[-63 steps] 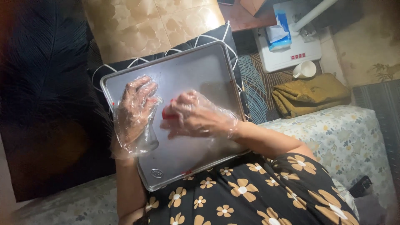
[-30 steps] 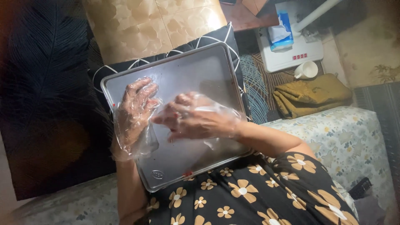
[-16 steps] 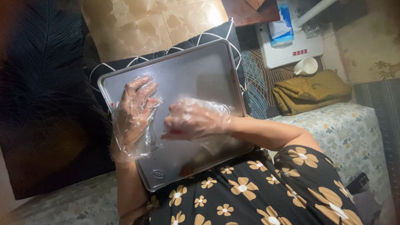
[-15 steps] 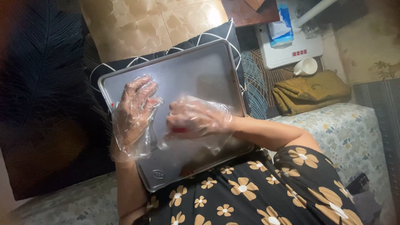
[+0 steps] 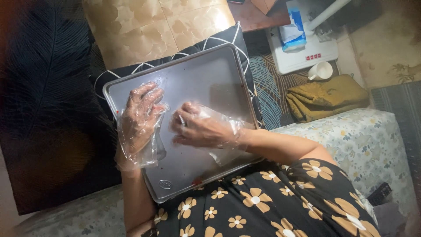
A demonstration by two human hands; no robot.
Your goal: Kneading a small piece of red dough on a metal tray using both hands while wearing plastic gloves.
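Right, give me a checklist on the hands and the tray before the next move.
1. Gloves on both hands: ok. The left hand and right hand each wear a loose clear plastic glove.
2. Tray supported: ok. It rests tilted across the lap and against the pillow.
3. Left hand steadying tray: ok. It lies flat, fingers spread, on the tray's left part.
4. What the right hand holds: cannot tell. Its fingers are curled mid-tray and hide anything under them.
5. Tray surface clean: not ok. Small dark specks and a red spot near the lower rim.
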